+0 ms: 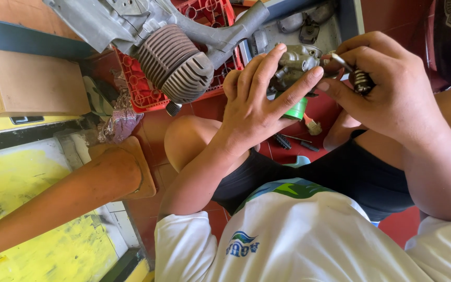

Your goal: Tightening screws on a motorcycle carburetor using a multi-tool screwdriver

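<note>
Grey cast-metal carburettor body (296, 62), small and knobbly, sits up in front of my chest, cupped in my left hand (254, 102); those fingers are curled round it, thumb stretched across its front, which I judge keeps it steady and turned toward my face; my right hand (387, 86) is closed on a small dark coiled spring with a thin metal part (358, 79), pinched at the fingertips and held right against the carburettor's side, near enough to touch it. Below my hands a green round plastic cap (297, 110) and a small brush (313, 125) lie on the red floor, with dark screws or bits (283, 141) just beside my knee, within reach. Ahead, a red plastic crate (144, 89) bears a grey finned engine cylinder on its casing (176, 60); a shallow grey tray (335, 31) holds several dull metal parts, too blurred to name.
</note>
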